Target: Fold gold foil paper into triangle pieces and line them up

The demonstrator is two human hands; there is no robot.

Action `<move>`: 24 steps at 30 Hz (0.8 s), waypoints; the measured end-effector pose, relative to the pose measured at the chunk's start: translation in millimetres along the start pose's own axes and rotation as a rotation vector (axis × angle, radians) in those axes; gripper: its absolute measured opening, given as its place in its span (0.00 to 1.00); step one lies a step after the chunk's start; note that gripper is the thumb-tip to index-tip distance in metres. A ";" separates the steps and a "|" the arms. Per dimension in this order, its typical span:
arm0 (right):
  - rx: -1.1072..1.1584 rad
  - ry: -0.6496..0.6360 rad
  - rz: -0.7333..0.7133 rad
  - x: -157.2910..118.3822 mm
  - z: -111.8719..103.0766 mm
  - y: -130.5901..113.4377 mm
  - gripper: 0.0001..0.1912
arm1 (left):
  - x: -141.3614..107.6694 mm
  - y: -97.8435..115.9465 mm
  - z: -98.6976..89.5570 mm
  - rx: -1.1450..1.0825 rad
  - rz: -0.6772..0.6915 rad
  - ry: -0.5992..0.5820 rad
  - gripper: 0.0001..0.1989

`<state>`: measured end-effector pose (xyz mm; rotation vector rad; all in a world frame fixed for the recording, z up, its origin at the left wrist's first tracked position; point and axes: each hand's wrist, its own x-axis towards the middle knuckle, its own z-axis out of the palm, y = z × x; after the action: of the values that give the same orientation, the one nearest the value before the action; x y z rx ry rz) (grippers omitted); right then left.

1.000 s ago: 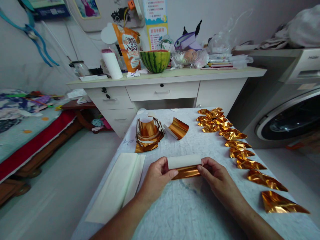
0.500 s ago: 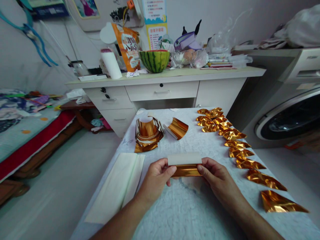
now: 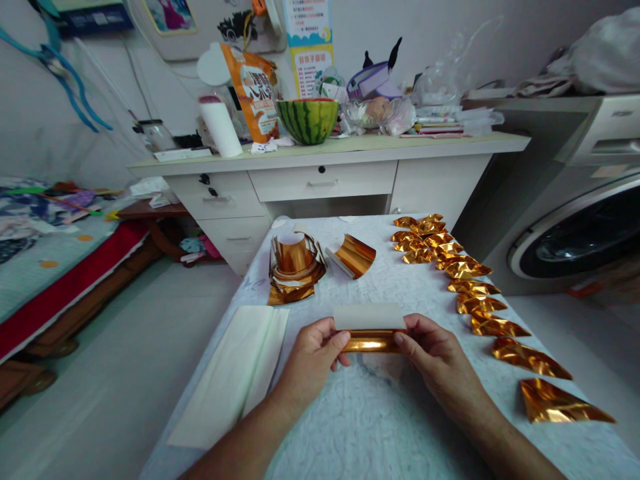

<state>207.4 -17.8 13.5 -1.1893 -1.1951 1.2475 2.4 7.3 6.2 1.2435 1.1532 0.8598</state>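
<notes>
A sheet of gold foil paper [image 3: 373, 341], white on its back, is held level above the cloth-covered table. Its near edge is rolled over and shows gold, while the white side stands up behind. My left hand [image 3: 320, 347] pinches the left end with thumb and fingers. At the right end my right hand [image 3: 425, 343] does the same. Beyond the hands lie a curled stack of gold foil sheets [image 3: 296, 260] and one loose curved foil sheet [image 3: 354, 256]. Folded pale paper [image 3: 230, 373] rests left of my left hand.
Several folded gold foil pieces [image 3: 477, 304] run along the table's right side. Behind the table stands a white desk [image 3: 320, 180] with a cut watermelon [image 3: 307, 121] and an orange bag [image 3: 255, 93]. A washing machine [image 3: 590, 200] is at the right, a bed [image 3: 65, 267] at the left.
The near edge of the held foil sheet has curled a little further into a narrower, rounder gold roll. Both hands keep their grip in nearly the same place.
</notes>
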 end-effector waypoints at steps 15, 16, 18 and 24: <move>0.000 0.035 0.000 -0.5 2.5 -1.3 0.14 | -3.0 -0.2 0.8 -0.012 0.017 0.002 0.11; 0.004 0.037 0.005 -0.5 2.3 -1.0 0.14 | -3.2 -0.1 0.9 -0.017 0.015 -0.001 0.12; 0.017 0.034 0.019 -0.7 1.6 -0.1 0.14 | -3.8 0.5 1.2 -0.032 0.011 -0.009 0.12; 0.029 0.012 0.042 -1.3 0.6 1.6 0.14 | -4.2 1.8 2.4 -0.081 0.015 -0.023 0.13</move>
<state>206.8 -19.1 11.9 -1.2046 -1.1448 1.2833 3.9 2.9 8.6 1.1936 1.0817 0.8926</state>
